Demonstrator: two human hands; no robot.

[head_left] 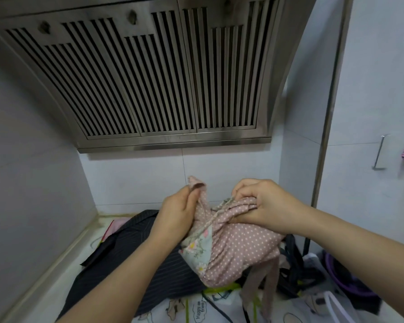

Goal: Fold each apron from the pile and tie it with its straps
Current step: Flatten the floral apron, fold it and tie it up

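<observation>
The pink cotton apron with white polka dots (238, 248) is being held over the pile, folded into a plump bundle. Its pale blue floral panel (197, 250) is facing lower left. A twisted cream cord (216, 213) is running across its top. The left hand (177, 213) is pinching an upright pink end (197, 185), possibly a strap, while the right hand (264, 206) is gripping the bundle's top right. Two pink straps (259, 290) are dangling beneath. Underneath, a dark pinstriped apron (135, 252) is lying spread flat, overlapping a white cartoon-printed apron with green trim (196, 306).
</observation>
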